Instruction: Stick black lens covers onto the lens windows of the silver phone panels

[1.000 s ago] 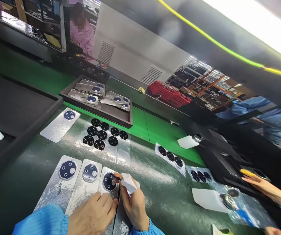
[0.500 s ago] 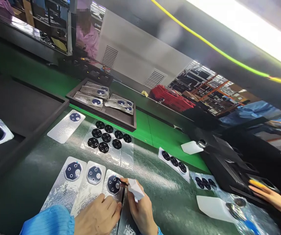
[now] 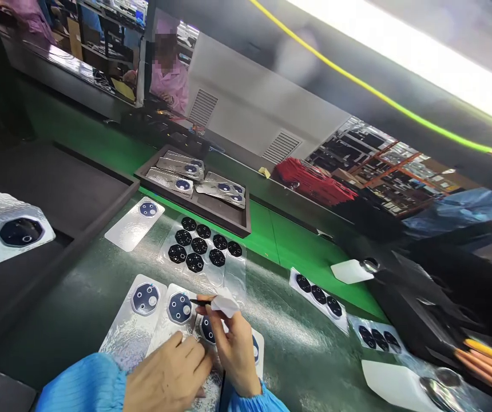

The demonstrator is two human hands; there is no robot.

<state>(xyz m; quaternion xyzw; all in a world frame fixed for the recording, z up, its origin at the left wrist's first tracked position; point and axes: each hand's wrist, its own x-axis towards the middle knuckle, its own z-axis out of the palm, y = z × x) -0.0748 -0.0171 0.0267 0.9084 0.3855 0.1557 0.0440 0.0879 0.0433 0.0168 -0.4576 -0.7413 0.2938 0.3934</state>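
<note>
My left hand (image 3: 169, 372) lies over the lower part of the silvery phone back panels, its fingers a little bent and touching them. Between the fingers of my right hand (image 3: 235, 346) are thin black tweezers (image 3: 202, 302) and a crumpled white piece (image 3: 225, 303), cloth or paper. The tweezers' tip is at the dark camera disc (image 3: 179, 308) of the second panel. To its left is another panel (image 3: 130, 337) with a similar disc. A third disc (image 3: 207, 329) shows partly behind my right hand, and one more panel (image 3: 260, 349) peeks out to the right.
Sheets of black octagonal discs (image 3: 198, 246) lie behind the panels, beside a single panel (image 3: 128, 229). A dark tray (image 3: 246, 223) holds stacked panels. Further right are a disc strip (image 3: 318, 294), white cards (image 3: 383, 380) and a co-worker's hand (image 3: 486, 366). A large dark tray (image 3: 95, 223) stands left.
My right hand with the tweezers has moved left across the panels, from the third disc to the second. My left hand stays on the panels. The view has shifted, so the surroundings appear further right.
</note>
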